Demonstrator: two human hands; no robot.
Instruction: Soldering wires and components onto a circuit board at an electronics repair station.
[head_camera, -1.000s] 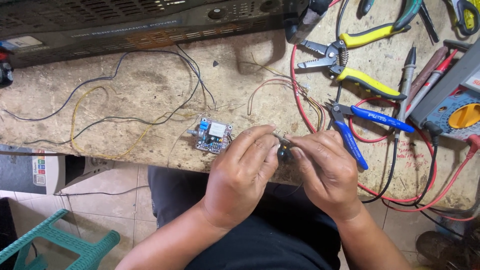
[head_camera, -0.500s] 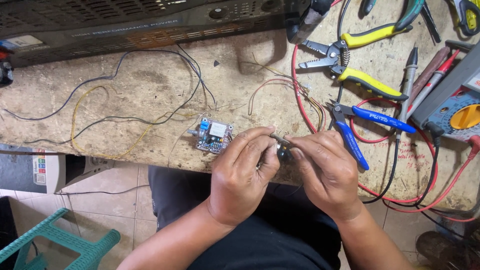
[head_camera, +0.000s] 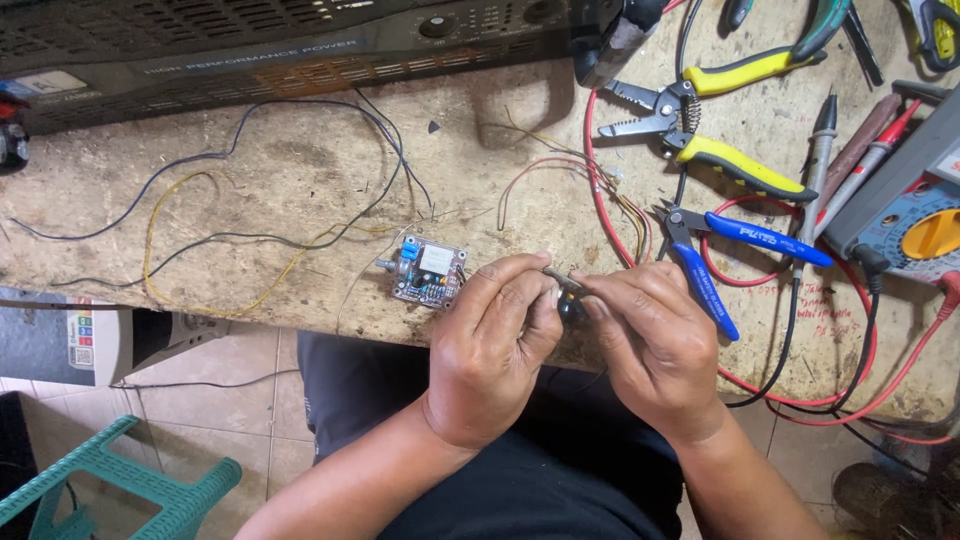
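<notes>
At the front edge of the worn wooden bench (head_camera: 300, 180), my left hand (head_camera: 495, 345) and my right hand (head_camera: 650, 345) meet fingertip to fingertip. Between them they pinch a small dark part with a thin metal lead (head_camera: 563, 285); most of it is hidden by the fingers. A small circuit board (head_camera: 428, 272) with a blue component and a white square lies on the bench just left of my left hand, with thin wires running off it.
Blue-handled cutters (head_camera: 720, 250) lie right of my right hand, yellow-handled strippers (head_camera: 715, 150) behind them. A multimeter (head_camera: 915, 215) with red and black leads sits far right. A dark amplifier case (head_camera: 250, 45) spans the back. Loose wires (head_camera: 200, 240) cross the left bench. A green stool (head_camera: 110, 480) stands below.
The hands stay together at the bench edge; the fingers have shifted slightly on the small part. Nothing else has moved.
</notes>
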